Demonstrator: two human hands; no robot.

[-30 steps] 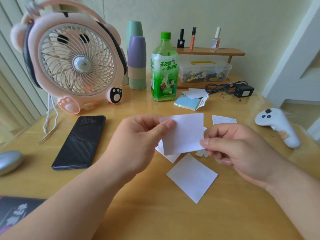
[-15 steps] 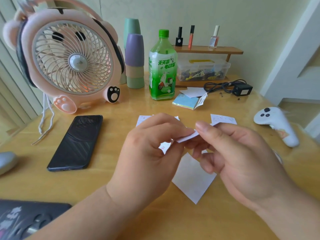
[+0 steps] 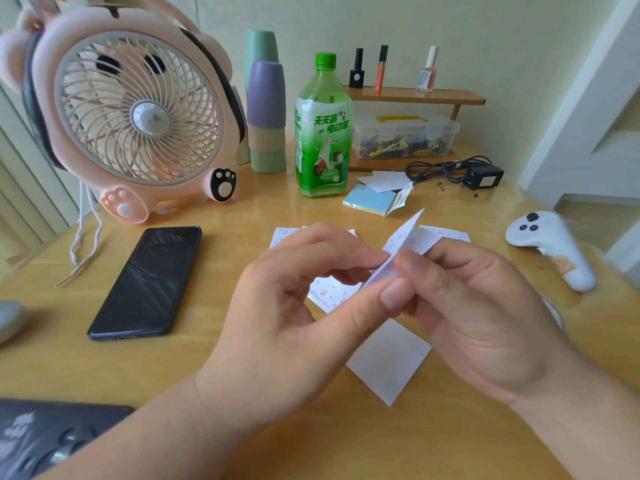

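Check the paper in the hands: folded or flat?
Folded, partly: the paper shows two flaps in a V, pinched by the left hand and right hand.

Phone (image 3: 147,282) left of hands, bottle (image 3: 323,133) behind, controller (image 3: 550,247) right.

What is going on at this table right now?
A person appears to be folding a small patterned paper above the wooden table. The left hand and the right hand both pinch it, and it is partly folded. A plain white square lies on the table under the hands, near more patterned sheets. A black phone lies to the left, untouched.
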